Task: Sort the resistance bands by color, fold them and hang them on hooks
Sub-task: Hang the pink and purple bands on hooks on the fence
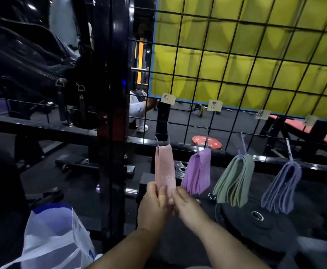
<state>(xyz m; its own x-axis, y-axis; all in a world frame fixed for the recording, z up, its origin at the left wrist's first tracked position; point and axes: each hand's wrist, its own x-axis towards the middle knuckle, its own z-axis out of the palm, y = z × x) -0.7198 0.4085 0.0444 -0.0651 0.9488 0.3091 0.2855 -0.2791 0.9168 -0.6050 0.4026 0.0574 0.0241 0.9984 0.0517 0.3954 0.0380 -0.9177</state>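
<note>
2 hands pinch pink band (164, 167) at lower end: L hand (153, 200), R hand (187, 205) side by side; top on hook (156, 141) above. To R of R hand hang purple bands (197, 171), green bands (234, 179), blue bands (281, 188).

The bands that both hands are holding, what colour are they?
They are pale pink bands, seen best in the head view.

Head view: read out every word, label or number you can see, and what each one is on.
Handwriting on the four paper tags: too blurred to read.
Pale print on the pink band: unreadable.
White marks on the red weight plate: too small.
Blue print on the white bag: illegible.
</note>
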